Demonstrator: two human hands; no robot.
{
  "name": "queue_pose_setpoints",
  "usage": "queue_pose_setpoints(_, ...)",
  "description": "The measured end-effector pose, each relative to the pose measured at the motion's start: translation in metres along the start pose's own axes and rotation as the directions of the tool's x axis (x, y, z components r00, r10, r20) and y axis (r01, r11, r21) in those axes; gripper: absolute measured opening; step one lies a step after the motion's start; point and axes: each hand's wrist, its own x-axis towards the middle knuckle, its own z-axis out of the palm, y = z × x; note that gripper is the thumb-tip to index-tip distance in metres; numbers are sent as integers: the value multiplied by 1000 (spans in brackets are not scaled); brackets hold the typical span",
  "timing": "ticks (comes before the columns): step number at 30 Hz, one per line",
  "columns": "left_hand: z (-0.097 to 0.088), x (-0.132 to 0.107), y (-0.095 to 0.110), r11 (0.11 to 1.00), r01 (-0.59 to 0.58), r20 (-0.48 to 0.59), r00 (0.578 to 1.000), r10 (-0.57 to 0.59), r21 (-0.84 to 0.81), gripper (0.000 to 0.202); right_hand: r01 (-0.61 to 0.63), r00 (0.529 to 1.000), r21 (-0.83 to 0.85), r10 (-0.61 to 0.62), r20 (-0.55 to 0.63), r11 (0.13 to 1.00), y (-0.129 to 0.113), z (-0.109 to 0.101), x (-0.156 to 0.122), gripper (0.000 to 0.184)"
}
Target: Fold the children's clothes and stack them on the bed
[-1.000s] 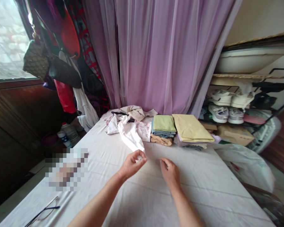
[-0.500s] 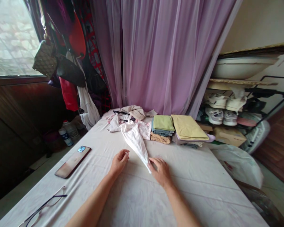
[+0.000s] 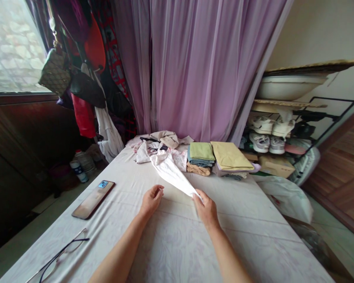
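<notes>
A long white garment point(image 3: 172, 173) trails from the clothes heap toward me, its near end drawn taut to a narrow tip. That tip is pinched between the thumb and fingers of my right hand point(image 3: 206, 206). My left hand point(image 3: 152, 198) is just above the sheet, left of the garment and apart from it. Its fingers are loosely curled with nothing in them. Behind the garment lies a loose heap of clothes point(image 3: 143, 153), with pale, pink-patterned and dark pieces. The garment's far end merges into this heap.
Folded stacks, one topped by green cloth point(image 3: 201, 151) and one by yellow cloth point(image 3: 230, 156), sit right of the heap. A phone point(image 3: 93, 200) and eyeglasses point(image 3: 59, 255) lie on the left. A shoe rack point(image 3: 283, 112) stands beyond the bed's right edge; a purple curtain point(image 3: 191, 70) hangs behind.
My right hand has closed on the garment's near end and pulled it to the right, slightly lifted. My left hand has barely moved. The camera view has shifted slightly.
</notes>
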Motion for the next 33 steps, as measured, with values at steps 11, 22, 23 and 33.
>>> queue_pose_setpoints(11,0,-3,0,999,4,5,1000,-4,40,30,-343,869,-27,306,-390,939,55,-78,-26,48)
queue_pose_setpoints(22,-5,53,27,894,24,-31,999,-11,448,27,-396,873,-21,369,-318,918,60,-78,-23,62)
queue_pose_setpoints(23,-3,62,33,878,12,-24,1000,0,479,27,-398,873,-23,371,-315,917,60,-78,-23,63)
queue_pose_setpoints(33,52,131,69,706,-60,164,983,-80,706,47,-427,854,18,409,-322,904,65,-74,-20,65)
